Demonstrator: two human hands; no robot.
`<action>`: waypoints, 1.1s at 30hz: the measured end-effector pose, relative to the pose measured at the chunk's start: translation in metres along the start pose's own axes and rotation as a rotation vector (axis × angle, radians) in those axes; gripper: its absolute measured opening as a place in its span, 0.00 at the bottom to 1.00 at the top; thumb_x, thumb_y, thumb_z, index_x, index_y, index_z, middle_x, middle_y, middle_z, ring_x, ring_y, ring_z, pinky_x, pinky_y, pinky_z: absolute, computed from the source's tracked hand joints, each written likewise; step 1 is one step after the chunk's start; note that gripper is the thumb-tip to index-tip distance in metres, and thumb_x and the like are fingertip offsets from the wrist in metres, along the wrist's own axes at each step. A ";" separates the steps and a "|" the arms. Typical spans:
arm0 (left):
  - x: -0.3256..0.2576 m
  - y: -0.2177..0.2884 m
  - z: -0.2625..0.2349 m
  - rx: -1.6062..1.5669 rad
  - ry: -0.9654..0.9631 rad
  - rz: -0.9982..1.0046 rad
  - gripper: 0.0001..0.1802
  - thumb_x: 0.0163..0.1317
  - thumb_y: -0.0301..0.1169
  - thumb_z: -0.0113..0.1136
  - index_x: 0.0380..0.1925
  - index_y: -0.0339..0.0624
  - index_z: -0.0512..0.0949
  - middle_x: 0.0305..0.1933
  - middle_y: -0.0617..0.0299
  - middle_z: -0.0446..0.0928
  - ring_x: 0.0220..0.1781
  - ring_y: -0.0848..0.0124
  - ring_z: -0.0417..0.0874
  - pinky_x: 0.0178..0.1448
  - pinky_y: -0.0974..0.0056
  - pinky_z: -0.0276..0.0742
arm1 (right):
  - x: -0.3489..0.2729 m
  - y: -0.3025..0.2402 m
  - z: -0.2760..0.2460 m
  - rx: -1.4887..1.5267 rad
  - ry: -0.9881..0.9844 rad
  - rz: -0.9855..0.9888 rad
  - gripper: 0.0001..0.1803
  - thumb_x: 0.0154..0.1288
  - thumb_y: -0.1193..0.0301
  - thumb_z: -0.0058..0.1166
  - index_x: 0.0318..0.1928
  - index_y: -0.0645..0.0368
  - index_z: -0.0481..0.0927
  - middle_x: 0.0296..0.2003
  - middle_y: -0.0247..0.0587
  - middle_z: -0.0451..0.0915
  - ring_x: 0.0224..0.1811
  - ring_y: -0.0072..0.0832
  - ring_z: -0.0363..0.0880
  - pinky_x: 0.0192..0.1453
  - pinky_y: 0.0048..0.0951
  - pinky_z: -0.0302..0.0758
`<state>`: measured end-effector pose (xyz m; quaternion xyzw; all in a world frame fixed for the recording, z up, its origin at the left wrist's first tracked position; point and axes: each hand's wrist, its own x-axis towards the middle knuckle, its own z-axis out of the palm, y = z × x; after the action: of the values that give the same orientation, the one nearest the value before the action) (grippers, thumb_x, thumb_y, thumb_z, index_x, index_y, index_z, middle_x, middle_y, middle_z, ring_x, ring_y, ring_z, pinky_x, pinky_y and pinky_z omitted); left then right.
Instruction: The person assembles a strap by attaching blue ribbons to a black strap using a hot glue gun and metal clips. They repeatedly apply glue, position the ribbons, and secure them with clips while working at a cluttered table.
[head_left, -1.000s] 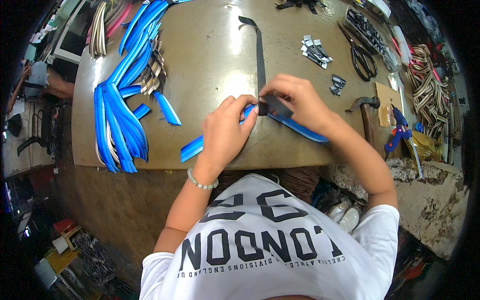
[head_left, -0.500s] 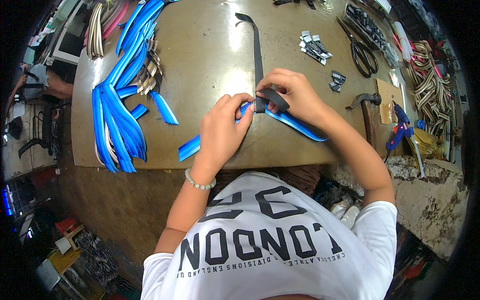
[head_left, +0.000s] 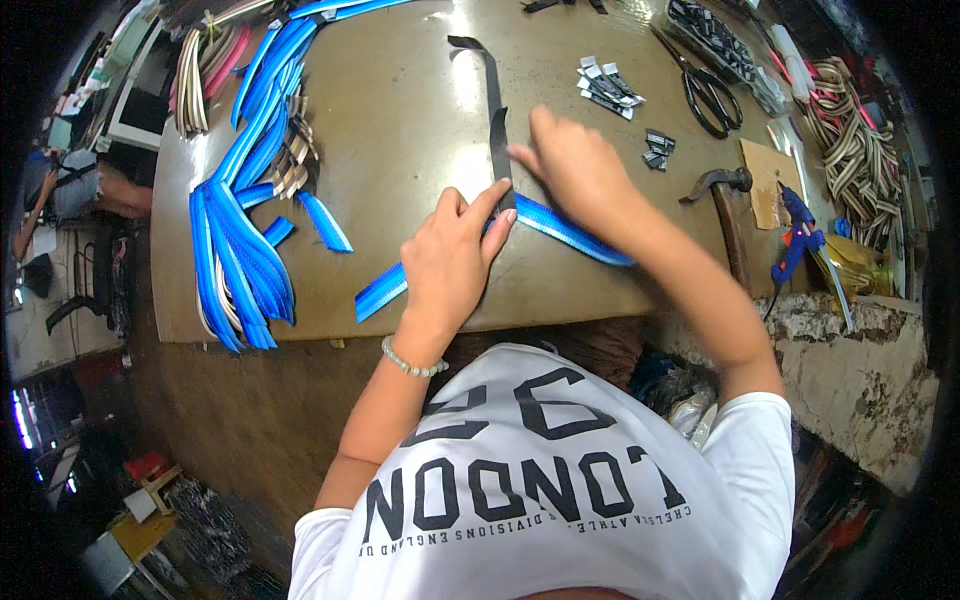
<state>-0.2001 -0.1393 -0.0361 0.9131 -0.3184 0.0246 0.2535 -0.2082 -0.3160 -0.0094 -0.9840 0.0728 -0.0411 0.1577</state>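
A blue ribbed strap with pale edges (head_left: 572, 230) lies slantwise across the near part of the table, partly hidden under my left hand (head_left: 450, 255). A black strip (head_left: 492, 85) crosses it and runs away toward the far side, its far end curling. My left thumb and forefinger pinch the black strip where it folds over the blue strap. The strip's loose end now lies along its long part. Just right of that end is my right hand (head_left: 578, 165), slightly blurred, thumb and forefinger apart, nothing visible between them.
Bundled blue straps (head_left: 240, 250) lie at the left. To the right are black-handled scissors (head_left: 710, 95), small black-and-white labels (head_left: 608, 85), a hammer (head_left: 730, 220), a blue glue gun (head_left: 797, 240) and a heap of striped straps (head_left: 850, 150). A person (head_left: 85, 185) is at far left.
My right hand has released the black strip's loose end and moved up and slightly right. That end, looped over the blue strap before, now points away from me. My left hand keeps its pinch.
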 end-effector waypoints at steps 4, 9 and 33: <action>-0.002 -0.005 -0.001 -0.101 0.018 0.008 0.17 0.65 0.40 0.61 0.53 0.56 0.81 0.31 0.59 0.74 0.28 0.62 0.79 0.32 0.60 0.74 | -0.065 -0.010 0.022 0.283 0.041 -0.219 0.15 0.63 0.74 0.51 0.48 0.69 0.74 0.48 0.58 0.76 0.45 0.51 0.77 0.49 0.45 0.76; -0.003 -0.013 -0.001 -0.292 0.051 -0.038 0.14 0.62 0.32 0.63 0.49 0.50 0.83 0.32 0.60 0.75 0.27 0.65 0.78 0.33 0.62 0.74 | -0.093 -0.006 0.052 0.112 0.226 -0.326 0.25 0.55 0.78 0.51 0.56 0.70 0.74 0.54 0.50 0.73 0.47 0.42 0.72 0.51 0.38 0.74; -0.014 -0.023 -0.007 -0.292 0.101 0.051 0.05 0.58 0.26 0.65 0.35 0.41 0.83 0.32 0.59 0.75 0.33 0.61 0.78 0.37 0.59 0.74 | -0.111 -0.023 -0.019 0.269 0.499 0.097 0.12 0.75 0.66 0.46 0.36 0.62 0.73 0.20 0.37 0.72 0.20 0.27 0.70 0.23 0.29 0.63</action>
<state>-0.1969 -0.1123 -0.0435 0.8557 -0.3285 0.0302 0.3986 -0.3168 -0.2826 0.0100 -0.9091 0.1501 -0.2836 0.2656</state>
